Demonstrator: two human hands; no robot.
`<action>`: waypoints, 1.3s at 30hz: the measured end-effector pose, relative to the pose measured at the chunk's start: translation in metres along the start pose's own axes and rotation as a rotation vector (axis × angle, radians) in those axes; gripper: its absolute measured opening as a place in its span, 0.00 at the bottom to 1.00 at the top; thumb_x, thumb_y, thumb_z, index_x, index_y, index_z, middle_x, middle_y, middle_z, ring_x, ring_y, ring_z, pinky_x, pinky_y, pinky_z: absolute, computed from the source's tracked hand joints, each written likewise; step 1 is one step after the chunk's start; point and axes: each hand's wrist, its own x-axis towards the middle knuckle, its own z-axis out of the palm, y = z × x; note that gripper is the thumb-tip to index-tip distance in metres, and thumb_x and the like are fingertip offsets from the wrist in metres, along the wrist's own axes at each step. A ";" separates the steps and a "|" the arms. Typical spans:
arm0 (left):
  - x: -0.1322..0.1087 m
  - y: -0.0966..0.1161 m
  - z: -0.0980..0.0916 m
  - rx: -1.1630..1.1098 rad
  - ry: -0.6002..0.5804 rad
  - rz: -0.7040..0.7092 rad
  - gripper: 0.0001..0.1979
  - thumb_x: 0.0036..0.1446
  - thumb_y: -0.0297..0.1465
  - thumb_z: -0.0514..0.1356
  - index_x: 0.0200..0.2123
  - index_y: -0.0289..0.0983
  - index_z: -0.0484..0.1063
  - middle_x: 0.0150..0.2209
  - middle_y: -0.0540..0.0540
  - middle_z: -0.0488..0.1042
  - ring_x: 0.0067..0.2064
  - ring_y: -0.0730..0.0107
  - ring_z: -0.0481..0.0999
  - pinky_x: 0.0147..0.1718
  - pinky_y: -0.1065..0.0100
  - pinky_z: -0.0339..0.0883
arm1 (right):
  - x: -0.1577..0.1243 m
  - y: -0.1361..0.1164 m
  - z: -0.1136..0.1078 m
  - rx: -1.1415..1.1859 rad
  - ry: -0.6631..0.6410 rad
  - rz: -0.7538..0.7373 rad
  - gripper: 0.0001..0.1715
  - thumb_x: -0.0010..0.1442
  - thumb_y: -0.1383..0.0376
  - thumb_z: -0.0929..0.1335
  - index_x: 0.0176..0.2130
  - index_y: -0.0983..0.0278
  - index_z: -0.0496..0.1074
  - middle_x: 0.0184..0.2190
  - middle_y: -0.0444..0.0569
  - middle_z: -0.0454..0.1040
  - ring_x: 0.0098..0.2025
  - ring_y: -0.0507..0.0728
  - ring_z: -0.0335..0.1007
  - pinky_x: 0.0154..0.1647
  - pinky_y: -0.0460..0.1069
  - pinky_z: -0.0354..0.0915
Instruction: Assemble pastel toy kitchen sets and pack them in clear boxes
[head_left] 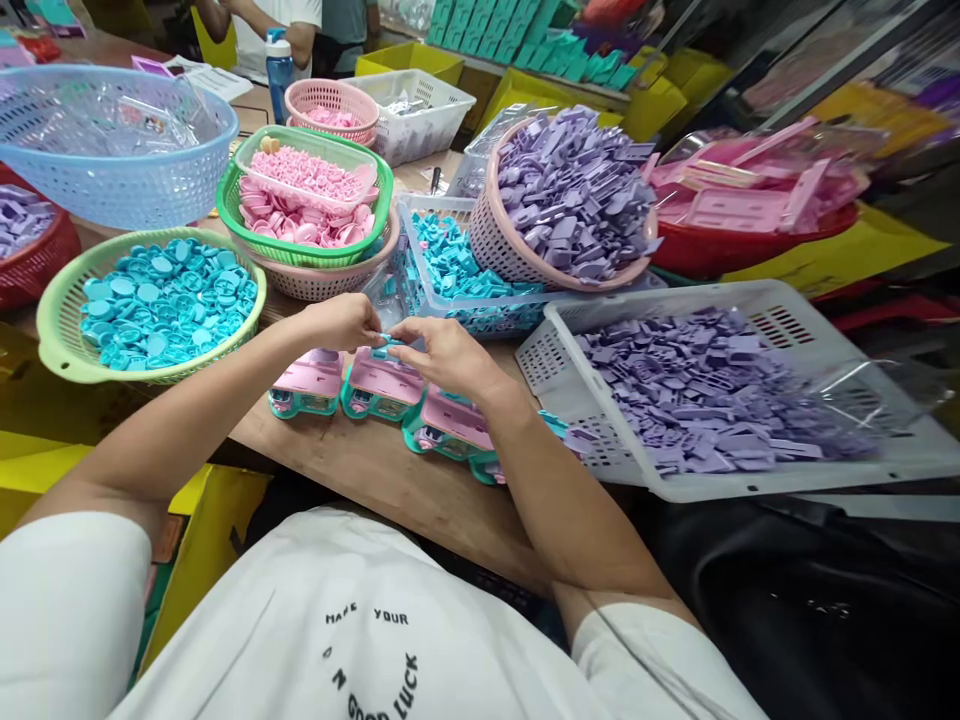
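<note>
Where the two forearms converge over the near edge of the wooden table (390,480), the left hand (341,322) and the right hand (444,355) meet fingertip to fingertip. Both pinch a small teal plastic part (391,346), held just above the second from the left in a row of pink-topped, teal-sided plastic toy cases (382,385) lying along the table edge. The remaining fingers of each hand are curled inward. To the left stands a light green round plastic basket (56,320) filled with teal round discs (165,300). To the right, just beside the row of cases, a white perforated plastic tray (825,340) holds loose lilac plastic pieces (705,400). Behind the hands, a white lattice crate (409,215) contains teal pieces, and a pink ribbed basket (495,250) heaped with lilac pieces leans tilted on it. Further back, a green slotted basket (229,205) carries pink discs, near a pale blue basket (112,190).
</note>
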 end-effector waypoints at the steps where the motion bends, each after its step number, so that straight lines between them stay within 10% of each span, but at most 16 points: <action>1: 0.005 -0.001 -0.002 -0.001 -0.054 -0.019 0.10 0.55 0.34 0.64 0.32 0.34 0.83 0.17 0.50 0.70 0.22 0.72 0.69 0.26 0.71 0.56 | 0.002 0.001 0.001 0.020 -0.017 0.028 0.11 0.60 0.66 0.70 0.43 0.65 0.79 0.37 0.49 0.81 0.37 0.56 0.76 0.41 0.49 0.67; 24: 0.020 -0.022 0.000 0.063 -0.043 0.241 0.12 0.52 0.36 0.64 0.33 0.34 0.83 0.23 0.51 0.75 0.23 0.78 0.62 0.25 0.74 0.52 | 0.018 0.020 0.003 0.263 -0.133 0.040 0.12 0.53 0.59 0.73 0.33 0.66 0.77 0.30 0.46 0.77 0.32 0.52 0.69 0.36 0.46 0.62; 32: 0.021 -0.008 -0.005 0.111 -0.179 0.096 0.10 0.53 0.35 0.64 0.32 0.34 0.82 0.21 0.52 0.73 0.22 0.78 0.62 0.24 0.73 0.52 | 0.019 0.029 0.007 0.415 -0.216 0.116 0.21 0.48 0.49 0.73 0.29 0.65 0.75 0.26 0.45 0.73 0.29 0.52 0.65 0.29 0.47 0.61; 39: -0.007 -0.001 0.006 0.083 0.063 -0.047 0.08 0.54 0.33 0.67 0.36 0.36 0.82 0.33 0.46 0.80 0.33 0.69 0.75 0.30 0.71 0.61 | 0.010 0.022 0.011 0.236 -0.145 0.062 0.24 0.53 0.46 0.70 0.36 0.63 0.77 0.27 0.46 0.74 0.26 0.55 0.66 0.26 0.49 0.64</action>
